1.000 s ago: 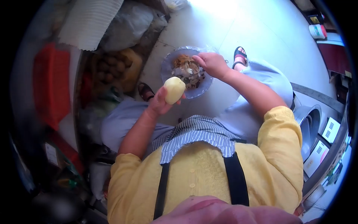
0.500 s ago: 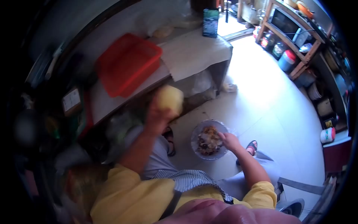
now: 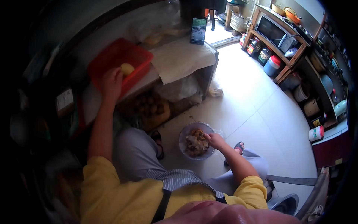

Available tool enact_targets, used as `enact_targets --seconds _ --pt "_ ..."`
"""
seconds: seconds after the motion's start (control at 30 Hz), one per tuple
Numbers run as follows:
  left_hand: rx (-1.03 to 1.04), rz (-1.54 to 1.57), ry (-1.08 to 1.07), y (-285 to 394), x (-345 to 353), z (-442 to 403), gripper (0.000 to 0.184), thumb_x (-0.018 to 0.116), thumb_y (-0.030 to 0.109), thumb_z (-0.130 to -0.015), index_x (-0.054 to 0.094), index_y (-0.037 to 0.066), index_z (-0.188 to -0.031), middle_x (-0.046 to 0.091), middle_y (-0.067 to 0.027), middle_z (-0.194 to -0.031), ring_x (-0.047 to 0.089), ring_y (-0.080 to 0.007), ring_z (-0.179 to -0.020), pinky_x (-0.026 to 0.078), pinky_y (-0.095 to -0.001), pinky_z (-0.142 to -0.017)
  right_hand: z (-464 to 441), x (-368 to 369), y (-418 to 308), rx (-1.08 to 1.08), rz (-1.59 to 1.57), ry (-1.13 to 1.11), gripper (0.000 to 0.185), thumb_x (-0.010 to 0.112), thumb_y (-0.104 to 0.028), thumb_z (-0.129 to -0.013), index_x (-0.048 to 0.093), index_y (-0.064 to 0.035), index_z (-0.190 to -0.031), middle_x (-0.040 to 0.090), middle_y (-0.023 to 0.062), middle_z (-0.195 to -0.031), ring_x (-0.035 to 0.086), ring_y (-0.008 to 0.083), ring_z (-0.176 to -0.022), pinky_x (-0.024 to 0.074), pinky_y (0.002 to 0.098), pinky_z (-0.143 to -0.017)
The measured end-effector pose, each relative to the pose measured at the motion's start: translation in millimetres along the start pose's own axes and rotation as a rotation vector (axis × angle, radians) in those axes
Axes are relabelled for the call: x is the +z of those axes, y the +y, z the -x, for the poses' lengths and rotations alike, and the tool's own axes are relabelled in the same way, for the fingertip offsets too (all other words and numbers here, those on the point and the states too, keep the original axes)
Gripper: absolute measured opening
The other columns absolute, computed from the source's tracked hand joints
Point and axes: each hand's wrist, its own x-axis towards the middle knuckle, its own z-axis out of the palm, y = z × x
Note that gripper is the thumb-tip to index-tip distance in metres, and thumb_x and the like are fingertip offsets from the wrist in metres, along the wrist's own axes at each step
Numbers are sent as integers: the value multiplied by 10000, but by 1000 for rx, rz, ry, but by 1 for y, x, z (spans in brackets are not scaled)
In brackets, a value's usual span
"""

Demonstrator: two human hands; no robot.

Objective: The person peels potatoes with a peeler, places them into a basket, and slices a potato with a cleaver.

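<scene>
My left hand [image 3: 112, 83] reaches over the rim of a red plastic basket [image 3: 140, 71] on the counter. A pale peeled potato [image 3: 127, 69] is at its fingertips, inside the basket; whether the fingers still grip it cannot be made out. My right hand [image 3: 215, 140] is closed over the right side of a lined bin [image 3: 185, 148] on the floor, with something small and unclear in its fingers. Peelings and scraps [image 3: 197, 142] fill the bin.
A phone [image 3: 198, 31] stands on the counter beside a cream cloth [image 3: 182, 59]. Unpeeled potatoes [image 3: 151, 107] lie on the shelf below. At the right are a shelf with a microwave [image 3: 271, 30], a red-lidded jar [image 3: 273, 65] and a metal basin [image 3: 285, 203].
My left hand has carried the potato from above the bin up and left into the red basket. My right hand stays by the bin. The view has turned toward the counter.
</scene>
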Motion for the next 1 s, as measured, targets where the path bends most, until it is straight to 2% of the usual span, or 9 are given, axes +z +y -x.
enact_targets --seconds 0.1,0.17,0.5,0.6,0.67,0.8,0.9,0.97,1.0 --pt "77 87 69 9 1 4 188 574 119 -833 630 4 -972 640 -153 -942 603 -297 -904 457 -367 -835 2 -2 -2 2 -11 -28 542 387 -489 -914 633 -7 -892 646 136 -690 628 312 -780 464 397 -729" --pt "154 13 35 10 -5 3 177 578 125 -835 635 5 -951 644 -151 -896 609 -294 -870 462 -377 -795 2 -2 -5 36 -50 -69 541 376 -483 -912 629 -6 -884 625 221 -831 584 394 -857 445 450 -759" --pt "106 226 177 17 -32 51 164 516 114 -875 616 14 -957 627 -126 -933 585 -276 -867 451 -351 -793 -9 10 12 129 -102 -110 552 396 -506 -901 634 -9 -926 652 175 -788 624 335 -832 462 410 -764" --pt "22 427 32 -1 -38 116 167 485 105 -892 602 13 -969 624 -109 -920 585 -246 -852 449 -326 -792 -4 -3 -5 155 -90 -118 511 473 -465 -886 630 22 -890 660 162 -761 645 299 -738 480 376 -689" --pt "-275 485 -78 -25 -27 155 175 478 115 -901 585 14 -996 624 -97 -927 580 -221 -843 448 -306 -792 -5 -5 -9 161 -145 -162 484 507 -449 -879 629 19 -882 663 150 -746 649 254 -706 481 349 -650" --pt "-589 282 -348 -95 20 218 247 476 179 -913 569 36 -1092 626 -130 -1001 588 -220 -954 446 -326 -846 -4 -6 -12 202 -176 -144 458 532 -431 -874 625 18 -879 662 128 -724 639 203 -677 477 331 -631" --pt "-337 8 -608 -139 70 261 323 473 215 -910 534 53 -1183 589 -168 -1106 565 -252 -1041 428 -374 -898 -12 2 -4 221 -221 -164 394 543 -389 -888 616 -5 -938 639 71 -705 545 131 -585 440 271 -551" --pt "-569 68 -883 -110 81 240 374 485 213 -907 498 25 -1230 555 -179 -1184 506 -313 -1122 395 -377 -952 -19 2 -1 300 -264 -202 387 540 -371 -892 610 5 -952 634 75 -695 547 126 -589 436 261 -545" --pt "-488 191 -838 -142 114 270 397 475 221 -909 473 31 -1258 503 -189 -1243 471 -318 -1162 374 -373 -978 -20 4 3 277 -277 -185 386 539 -367 -894 608 8 -957 632 81 -690 545 127 -582 434 258 -540"
